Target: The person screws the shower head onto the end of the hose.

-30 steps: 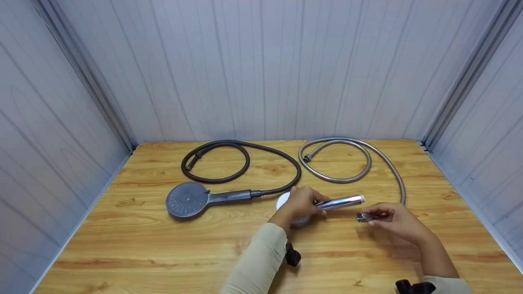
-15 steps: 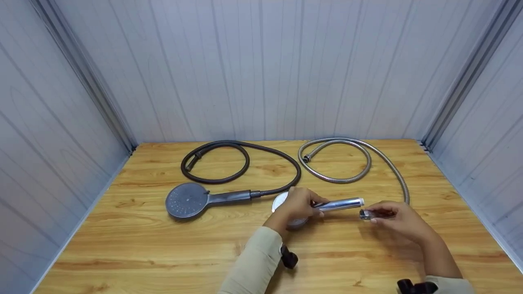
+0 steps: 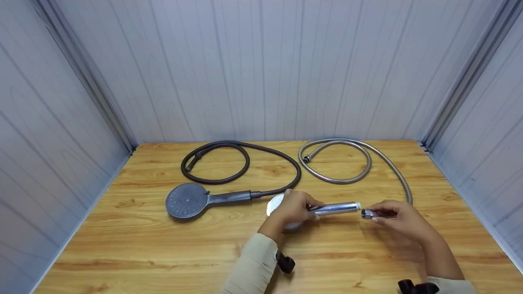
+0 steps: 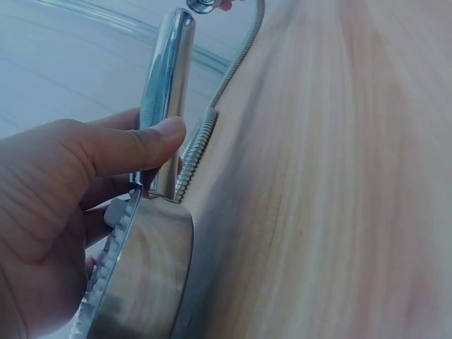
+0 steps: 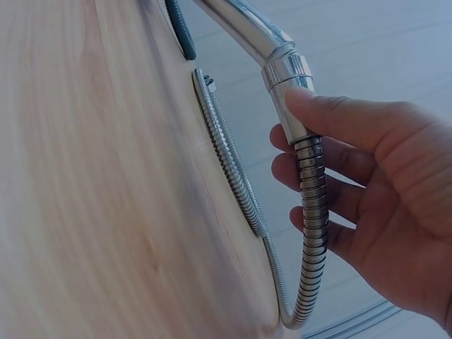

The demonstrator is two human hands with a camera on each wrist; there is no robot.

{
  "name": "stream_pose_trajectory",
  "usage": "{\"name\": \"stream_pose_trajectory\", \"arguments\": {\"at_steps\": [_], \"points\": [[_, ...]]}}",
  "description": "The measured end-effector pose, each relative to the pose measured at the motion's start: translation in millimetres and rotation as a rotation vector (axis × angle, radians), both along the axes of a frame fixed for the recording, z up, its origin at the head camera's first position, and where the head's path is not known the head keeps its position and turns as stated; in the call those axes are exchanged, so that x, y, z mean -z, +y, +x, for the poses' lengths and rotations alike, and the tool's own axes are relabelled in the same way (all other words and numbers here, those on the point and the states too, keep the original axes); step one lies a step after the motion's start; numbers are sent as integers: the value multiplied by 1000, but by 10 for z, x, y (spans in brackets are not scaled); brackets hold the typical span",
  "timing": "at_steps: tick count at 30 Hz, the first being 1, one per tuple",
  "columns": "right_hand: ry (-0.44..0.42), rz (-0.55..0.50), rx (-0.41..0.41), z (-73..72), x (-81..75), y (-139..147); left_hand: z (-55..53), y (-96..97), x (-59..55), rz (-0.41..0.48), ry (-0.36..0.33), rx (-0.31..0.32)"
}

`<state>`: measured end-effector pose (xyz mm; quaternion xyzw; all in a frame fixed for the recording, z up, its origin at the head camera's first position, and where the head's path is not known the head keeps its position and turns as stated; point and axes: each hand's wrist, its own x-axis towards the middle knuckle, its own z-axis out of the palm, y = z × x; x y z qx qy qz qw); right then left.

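My left hand (image 3: 291, 207) grips a chrome shower head (image 3: 337, 208) at the neck, its handle pointing right. The left wrist view shows the thumb across the base of the handle (image 4: 164, 78) and the fingers behind the head. My right hand (image 3: 402, 219) pinches the chrome end fitting (image 3: 369, 213) of a ribbed metal shower hose (image 3: 393, 167). In the head view a narrow gap separates the handle's white tip from the fitting. From the right wrist, the handle overlaps the fitting, and the hose (image 5: 313, 205) hangs in a bend below the fingers.
A dark grey shower head (image 3: 187, 201) lies to the left, joined to a looped dark hose (image 3: 216, 180). Behind my hands the metal hose's free end (image 3: 307, 158) lies inside its coil. Panelled walls (image 3: 261, 73) bound the wooden table (image 3: 163, 253) at the back and sides.
The left hand has shifted slightly left and tilted the shower head's handle down toward level. The right hand has turned the hose fitting and moved a little right; the two ends now line up more closely.
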<state>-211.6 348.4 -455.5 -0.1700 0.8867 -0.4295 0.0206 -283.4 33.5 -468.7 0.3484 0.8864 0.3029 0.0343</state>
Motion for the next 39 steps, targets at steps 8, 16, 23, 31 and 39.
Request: {"name": "stream_pose_trajectory", "arguments": {"at_steps": [8,16,23,31,39], "points": [[64,42,5,-2,-15,-40,72,-38,-17,-28,59,-1],[74,55,23,-11,-21,-83,128,-29,9,-38,55,-7],[93,86,19,-17,-46,-109,145,-34,50,-33,40,0],[150,136,-5,-9,-14,-136,159,-39,50,-40,40,-3],[187,174,2,5,-23,-182,161,-27,26,-98,112,0]]}}
